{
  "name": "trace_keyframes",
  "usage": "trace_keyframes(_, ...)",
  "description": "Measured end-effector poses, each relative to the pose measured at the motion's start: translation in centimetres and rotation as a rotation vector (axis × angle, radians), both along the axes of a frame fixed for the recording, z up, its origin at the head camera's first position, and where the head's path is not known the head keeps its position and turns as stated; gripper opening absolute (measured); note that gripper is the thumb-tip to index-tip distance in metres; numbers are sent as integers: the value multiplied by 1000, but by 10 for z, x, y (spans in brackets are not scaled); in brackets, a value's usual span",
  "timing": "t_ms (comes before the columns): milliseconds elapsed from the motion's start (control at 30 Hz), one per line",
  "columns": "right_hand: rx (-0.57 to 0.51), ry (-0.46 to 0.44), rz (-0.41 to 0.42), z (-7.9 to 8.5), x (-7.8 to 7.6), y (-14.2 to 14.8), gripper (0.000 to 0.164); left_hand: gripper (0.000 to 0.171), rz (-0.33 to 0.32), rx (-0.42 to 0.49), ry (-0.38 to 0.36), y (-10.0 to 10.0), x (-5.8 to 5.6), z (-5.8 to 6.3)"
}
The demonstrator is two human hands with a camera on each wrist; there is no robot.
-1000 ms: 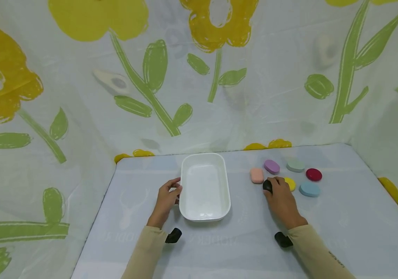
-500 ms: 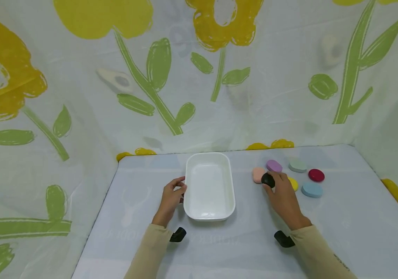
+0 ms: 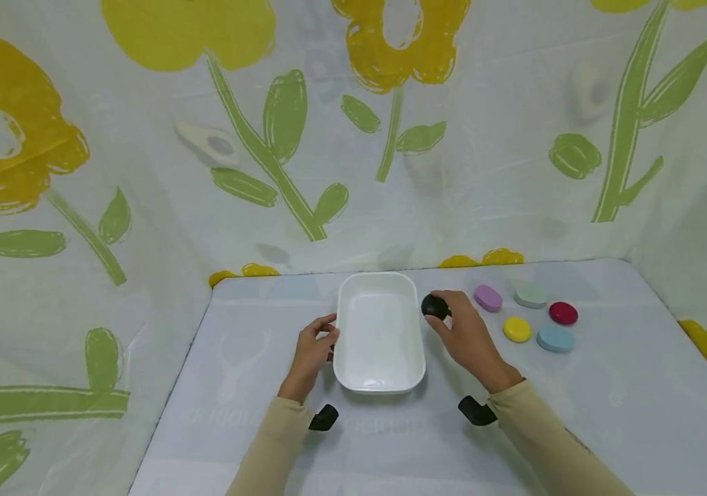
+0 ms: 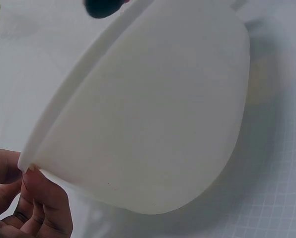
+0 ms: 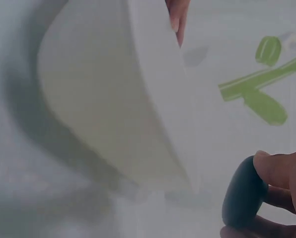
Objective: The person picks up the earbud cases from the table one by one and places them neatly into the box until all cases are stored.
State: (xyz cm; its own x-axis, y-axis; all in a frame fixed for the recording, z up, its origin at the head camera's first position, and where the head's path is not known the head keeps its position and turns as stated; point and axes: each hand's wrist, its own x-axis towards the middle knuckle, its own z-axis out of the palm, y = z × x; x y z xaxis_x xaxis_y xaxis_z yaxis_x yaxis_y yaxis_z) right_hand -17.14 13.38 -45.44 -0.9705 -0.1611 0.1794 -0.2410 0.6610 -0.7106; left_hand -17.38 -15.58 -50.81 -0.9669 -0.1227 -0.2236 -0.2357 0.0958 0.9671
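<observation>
My left hand (image 3: 311, 355) pinches the left rim of a white rectangular dish (image 3: 380, 383) between thumb and finger; the left wrist view shows the thumb (image 4: 46, 191) just under the lip. In my right hand (image 3: 468, 337) is a smooth black oval soap bar (image 3: 435, 306), gripped by thumb and fingertips. It is held just beyond the dish's right rim. The right wrist view shows the black soap bar (image 5: 245, 193) tilted on edge, the dish's outer wall (image 5: 93, 89) beside it. Nothing lies inside the dish.
Right of the right hand lie a purple soap bar (image 3: 488, 298), a pale green one, a yellow soap bar (image 3: 517, 329), a dark red one and a light blue soap bar (image 3: 555, 339). Flower-printed cloth (image 3: 484, 193) surrounds the white table (image 3: 391, 448) at the back and sides.
My right hand has carried the black soap bar left, from among the other bars to beside the dish. The peach bar is now hidden behind that hand. The left hand stays at the rim.
</observation>
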Motion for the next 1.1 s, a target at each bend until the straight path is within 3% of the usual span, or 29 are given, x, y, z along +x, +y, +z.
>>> trace_keyframes(167,-27,-7,94,6,-11,-21,48,38,-3,0,-8,2,1,0)
trace_keyframes(400,44,-44,177,8,-31,-50,46,39,-12,-9,-10,4,1,0)
trace_keyframes(700,140,-183,191,3,-51,-87,47,39,-12,-31,-7,5,1,0)
trace_keyframes(1100,128,-219,157,-9,-71,-104,39,40,-29,-30,6,5,2,0)
